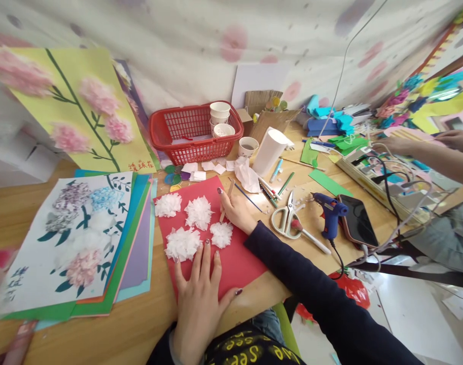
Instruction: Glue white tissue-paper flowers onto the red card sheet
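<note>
On the table lies a sheet of red paper (239, 268) bearing several fluffy white paper flowers. My left hand (201, 294) rests flat on its lower part with the fingers spread, fingertips beside the lower-left flower (182, 244). In my right hand (235, 207) is a thin wooden stick (231, 188), gripped between the fingers. Its lower end points down at the red paper, just above the small right flower (221, 234). Two more white flowers, an upper-left one (168, 205) and a middle one (198, 212), sit farther up the sheet.
Scissors (286, 218), a blue glue gun (328, 213) and a phone (358, 218) lie right. Behind stand a red basket (197, 152), a paper cup (248, 147) and a paper roll (269, 152). Coloured sheets (138, 253) are stacked left. Another person's arm (436, 157) reaches in right.
</note>
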The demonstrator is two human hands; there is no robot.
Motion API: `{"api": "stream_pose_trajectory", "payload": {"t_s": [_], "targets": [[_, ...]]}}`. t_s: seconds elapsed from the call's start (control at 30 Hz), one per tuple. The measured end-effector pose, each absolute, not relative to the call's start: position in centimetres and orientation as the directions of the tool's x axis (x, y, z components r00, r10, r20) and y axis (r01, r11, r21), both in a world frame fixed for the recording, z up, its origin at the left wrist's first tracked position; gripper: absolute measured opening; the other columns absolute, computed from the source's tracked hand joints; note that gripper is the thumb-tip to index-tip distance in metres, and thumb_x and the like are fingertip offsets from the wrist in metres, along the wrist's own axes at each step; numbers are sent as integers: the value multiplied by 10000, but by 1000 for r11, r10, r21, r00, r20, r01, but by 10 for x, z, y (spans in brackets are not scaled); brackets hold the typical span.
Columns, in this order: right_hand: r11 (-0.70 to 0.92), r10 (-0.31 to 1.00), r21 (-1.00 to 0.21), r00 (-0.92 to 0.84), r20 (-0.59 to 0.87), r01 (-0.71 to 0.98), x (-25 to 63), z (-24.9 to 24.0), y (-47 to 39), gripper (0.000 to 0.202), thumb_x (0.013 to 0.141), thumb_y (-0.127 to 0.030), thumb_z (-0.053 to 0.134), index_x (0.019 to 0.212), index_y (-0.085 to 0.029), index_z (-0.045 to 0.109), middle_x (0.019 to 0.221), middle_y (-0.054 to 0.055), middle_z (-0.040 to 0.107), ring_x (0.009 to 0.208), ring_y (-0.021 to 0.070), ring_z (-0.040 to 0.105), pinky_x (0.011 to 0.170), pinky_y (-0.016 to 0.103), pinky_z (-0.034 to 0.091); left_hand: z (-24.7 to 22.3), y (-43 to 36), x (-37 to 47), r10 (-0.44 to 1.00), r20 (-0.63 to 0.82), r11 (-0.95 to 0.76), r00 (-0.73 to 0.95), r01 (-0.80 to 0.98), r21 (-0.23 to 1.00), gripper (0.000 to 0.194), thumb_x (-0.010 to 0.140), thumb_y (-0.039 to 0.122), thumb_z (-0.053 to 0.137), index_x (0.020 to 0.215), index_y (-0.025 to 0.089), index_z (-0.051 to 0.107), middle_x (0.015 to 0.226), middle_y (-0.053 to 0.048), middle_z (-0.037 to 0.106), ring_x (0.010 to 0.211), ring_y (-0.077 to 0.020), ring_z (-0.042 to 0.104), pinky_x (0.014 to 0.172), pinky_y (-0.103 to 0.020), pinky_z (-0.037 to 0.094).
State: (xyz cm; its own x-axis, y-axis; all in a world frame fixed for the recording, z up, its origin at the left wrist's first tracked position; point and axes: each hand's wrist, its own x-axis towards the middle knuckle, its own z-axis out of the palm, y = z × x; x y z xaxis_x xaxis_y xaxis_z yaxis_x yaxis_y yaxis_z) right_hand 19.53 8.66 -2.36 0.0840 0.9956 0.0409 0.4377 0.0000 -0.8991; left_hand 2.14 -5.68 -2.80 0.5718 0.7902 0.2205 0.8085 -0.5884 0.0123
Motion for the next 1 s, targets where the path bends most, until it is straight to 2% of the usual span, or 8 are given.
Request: {"api": "stream_pose_trajectory", "payload": {"t_s": [0.13, 0.33, 0.53, 0.7, 0.77, 0.87, 0.93, 1.0], "targets": [[0, 995, -910, 88, 40, 415, 196, -26, 88, 670, 951, -655, 388, 458, -215, 499, 431, -9, 516, 427, 108, 508, 503, 234, 399, -28, -57, 21, 797, 215, -583, 565, 812, 26, 609, 974, 561, 426, 1280, 84, 650, 1466, -266, 496, 1307, -393, 514, 1135, -717, -77], [-16, 977, -937, 203, 59, 348, 198, -33, 85, 709, 971, -690, 231, 506, -222, 490, 413, -15, 481, 413, 119, 504, 465, 235, 401, -30, -56, 20, 792, 230, -589, 566, 807, 43, 615, 971, 566, 430, 1306, 93, 634, 1478, -251, 490, 1305, -396, 516, 1143, -714, -64], [40, 978, -943, 180, 104, 330, 196, -32, 85, 698, 873, -764, 427, 440, -221, 506, 380, -17, 471, 395, 115, 493, 465, 246, 403, -32, -58, 20, 796, 232, -586, 560, 808, 59, 609, 960, 564, 461, 1306, 92, 632, 1484, -257, 478, 1321, -406, 501, 1139, -731, -40], [76, 916, -963, 364, 170, 260, 205, -19, 80, 708, 891, -810, 249, 504, -245, 428, 359, -38, 386, 353, 114, 414, 377, 248, 338, -33, -57, 17, 793, 236, -592, 562, 802, 78, 590, 952, 541, 502, 1323, 95, 613, 1502, -243, 462, 1345, -410, 478, 1132, -755, 16], [112, 893, -977, 413, 180, 183, 210, -8, 68, 669, 896, -788, 324, 549, -235, 470, 352, -49, 391, 320, 107, 392, 341, 240, 312, -31, -52, 7, 784, 231, -609, 576, 786, 108, 583, 933, 531, 546, 1343, 119, 595, 1519, -214, 454, 1356, -405, 468, 1134, -753, 94], [196, 919, -977, 330, 214, 86, 216, 1, 36, 494, 888, -661, 556, 754, -190, 621, 531, 3, 626, 426, 131, 561, 406, 239, 439, -23, -44, -16, 735, 214, -677, 643, 712, 186, 475, 922, 474, 587, 1292, 178, 625, 1458, -147, 553, 1335, -362, 505, 1122, -691, 277], [195, 925, -974, 308, 221, 112, 219, -4, 12, 441, 944, -598, 519, 953, -184, 668, 784, 67, 744, 652, 175, 697, 564, 281, 554, -15, -39, -26, 725, 224, -689, 651, 683, 244, 284, 972, 338, 520, 1164, 206, 684, 1345, -99, 655, 1276, -293, 570, 1097, -590, 392], [163, 923, -972, 323, 211, 169, 220, -15, -9, 436, 994, -562, 443, 1076, -196, 665, 965, 100, 767, 859, 206, 735, 753, 343, 592, -8, -38, -23, 740, 261, -672, 619, 692, 264, 305, 1007, 215, 415, 1135, 199, 692, 1286, -84, 689, 1223, -232, 610, 1072, -486, 455]]}}
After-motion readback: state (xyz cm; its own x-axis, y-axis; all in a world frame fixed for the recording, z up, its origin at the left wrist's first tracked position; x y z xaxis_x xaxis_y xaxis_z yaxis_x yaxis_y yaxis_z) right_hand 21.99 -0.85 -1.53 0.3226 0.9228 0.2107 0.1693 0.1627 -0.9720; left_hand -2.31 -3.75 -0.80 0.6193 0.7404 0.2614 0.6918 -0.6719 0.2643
